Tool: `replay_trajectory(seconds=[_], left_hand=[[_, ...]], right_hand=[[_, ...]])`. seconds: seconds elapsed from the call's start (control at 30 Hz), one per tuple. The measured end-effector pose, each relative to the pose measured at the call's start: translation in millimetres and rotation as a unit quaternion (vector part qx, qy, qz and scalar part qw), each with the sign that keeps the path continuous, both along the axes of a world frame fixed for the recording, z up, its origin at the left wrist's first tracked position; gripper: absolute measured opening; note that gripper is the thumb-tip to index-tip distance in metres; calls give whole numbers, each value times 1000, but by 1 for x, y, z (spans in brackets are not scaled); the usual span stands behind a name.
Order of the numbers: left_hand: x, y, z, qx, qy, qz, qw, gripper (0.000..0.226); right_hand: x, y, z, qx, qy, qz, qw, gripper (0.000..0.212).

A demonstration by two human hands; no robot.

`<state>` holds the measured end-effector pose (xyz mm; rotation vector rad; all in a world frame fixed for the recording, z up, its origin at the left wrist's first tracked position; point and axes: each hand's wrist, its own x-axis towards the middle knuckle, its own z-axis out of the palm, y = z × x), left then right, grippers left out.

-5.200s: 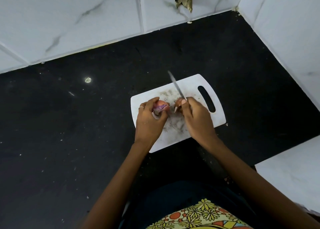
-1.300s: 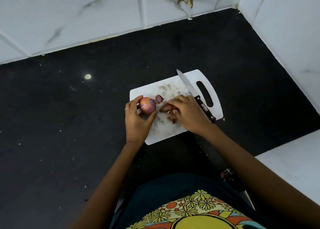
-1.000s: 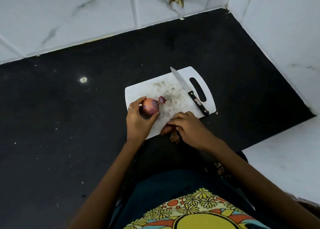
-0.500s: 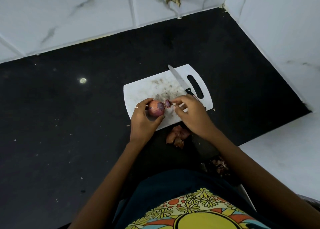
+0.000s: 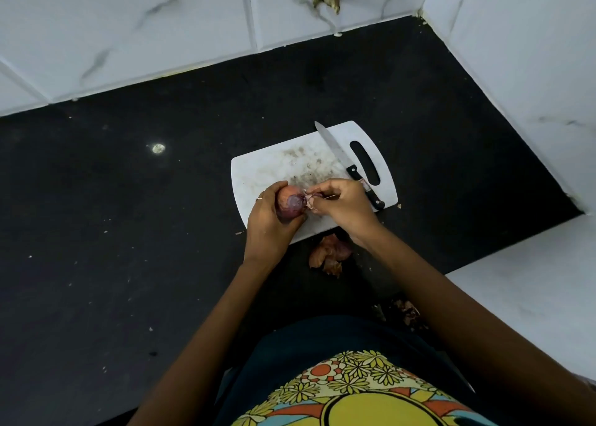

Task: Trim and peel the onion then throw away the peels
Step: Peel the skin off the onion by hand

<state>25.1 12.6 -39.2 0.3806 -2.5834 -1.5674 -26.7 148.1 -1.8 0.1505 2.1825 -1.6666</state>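
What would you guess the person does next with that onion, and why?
Probably pull the pinched bit of skin away from the onion: the right hand pinches it, the left hand grips the onion, and the knife lies on the board.

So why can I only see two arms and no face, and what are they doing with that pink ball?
The camera sits on the person's head, looking down, so you see only their arms. The pink ball is a round reddish onion. The left hand grips it, and the right hand pinches a thin strip of skin to pull it off. Under them lies a white plastic cutting board on a black counter. A black-handled knife rests on the board. Brown peels lie on the counter beside it.
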Motion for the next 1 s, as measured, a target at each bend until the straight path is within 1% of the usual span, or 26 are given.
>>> replay_trajectory(seconds=[0.07,0.13,0.17,0.23,0.33,0.43,0.5,0.53,0.57,0.6,0.63,0.67,0.7,0.73,0.77,0.83,0.87,0.93,1.0], left_hand=[[-1,1,3,30,5,-2,1000,63],[-3,2,6,69,-1,-3,998,62],[-5,3,8,105,-12,-2,994,61],[-8,6,13,213,-42,7,976,56],[-10,13,20,350,-75,17,934,44],[-11,20,23,464,-103,25,880,37],[-11,19,25,541,-125,61,829,38],[-11,16,24,566,-131,76,810,38],[-11,11,23,577,-132,83,802,37],[-11,6,22,577,-129,82,803,39],[-11,3,21,571,-127,76,807,43],[-11,1,22,563,-126,68,814,47],[-11,-1,23,556,-127,62,819,49],[-11,-1,24,551,-126,57,823,50],[-11,0,26,546,-123,50,827,51],[-11,1,29,537,-121,32,834,58],[-10,1,30,529,-125,23,839,61],[-8,0,34,504,-145,-1,852,65],[-6,-1,37,481,-162,-28,861,69]], right_hand=[[1,6,6,-64,-37,-23,997,17],[2,13,11,-142,-81,-52,985,16],[1,16,12,-190,-107,-68,973,16],[0,21,12,-287,-156,-104,939,17],[1,23,14,-389,-211,-139,886,22],[5,23,16,-445,-231,-153,852,34],[4,27,18,-489,-241,-177,819,27],[3,31,20,-509,-244,-186,804,21],[1,36,20,-510,-244,-184,804,18],[0,41,20,-478,-240,-167,828,17],[-1,45,19,-408,-226,-134,875,17],[0,49,17,-307,-199,-88,926,15],[3,50,14,-199,-161,-41,966,12],[6,51,12,-99,-117,0,988,11],[9,51,9,-14,-69,36,997,13],[15,50,6,115,20,92,989,15],[17,49,6,154,49,111,980,16],[20,49,7,194,93,127,968,17],[19,48,9,219,144,114,958,13]])
